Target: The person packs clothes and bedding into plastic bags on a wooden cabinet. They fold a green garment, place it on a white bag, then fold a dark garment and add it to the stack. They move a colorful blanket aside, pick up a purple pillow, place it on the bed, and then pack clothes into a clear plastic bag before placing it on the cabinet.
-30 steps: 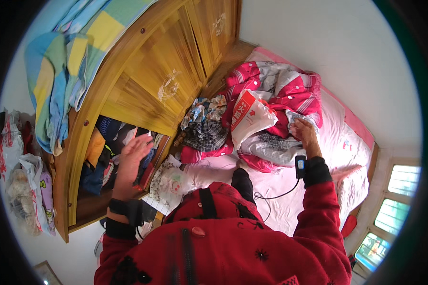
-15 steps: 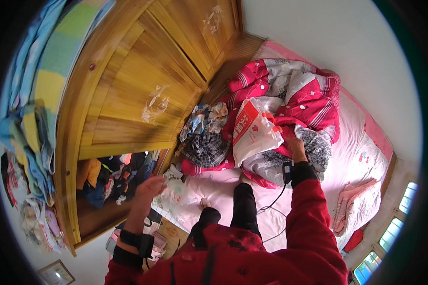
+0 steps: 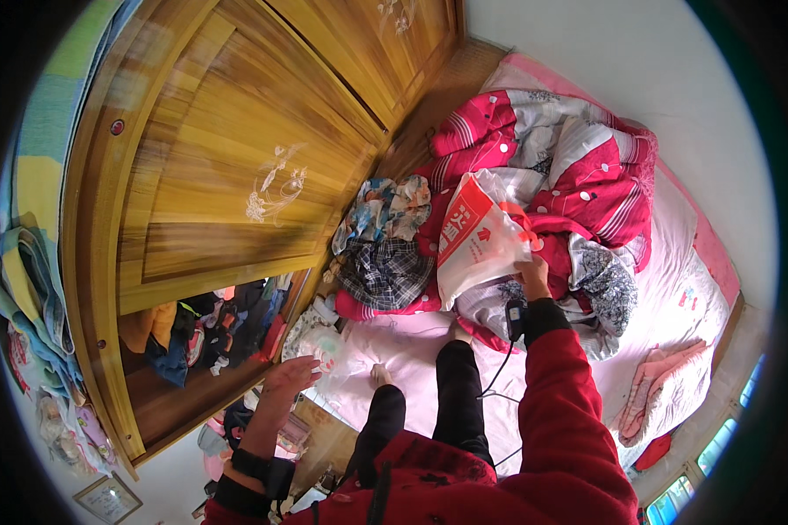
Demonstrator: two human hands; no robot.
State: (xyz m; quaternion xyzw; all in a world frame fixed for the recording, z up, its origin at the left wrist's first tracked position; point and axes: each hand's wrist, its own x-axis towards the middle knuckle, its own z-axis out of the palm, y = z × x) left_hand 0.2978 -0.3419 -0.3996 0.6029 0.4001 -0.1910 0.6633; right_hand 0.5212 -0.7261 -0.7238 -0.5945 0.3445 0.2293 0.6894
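Observation:
My right hand (image 3: 535,278) reaches over the bed and grips the lower right edge of a white plastic bag (image 3: 486,256) with a red panel and red handles. Under and behind that bag lies a crumpled red, white and grey quilt (image 3: 578,192). My left hand (image 3: 289,376) hangs in the air, fingers loosely stretched out and nothing in them. Closest to it is a thin, see-through plastic bag (image 3: 328,347) at the bed's left edge. A black plaid cloth (image 3: 390,276) and a patterned blue-and-orange cloth (image 3: 385,210) lie left of the white bag.
A wooden wardrobe (image 3: 236,166) stands at left, clothes (image 3: 184,337) showing in its lower opening. My legs rest on the pink bed sheet (image 3: 390,346). A black cable (image 3: 497,381) runs from my right wrist. A folded pink blanket (image 3: 665,394) lies at right.
The view has shifted a little. My right hand has moved left and closed on the white bag's edge. My left hand has lowered slightly and stays empty.

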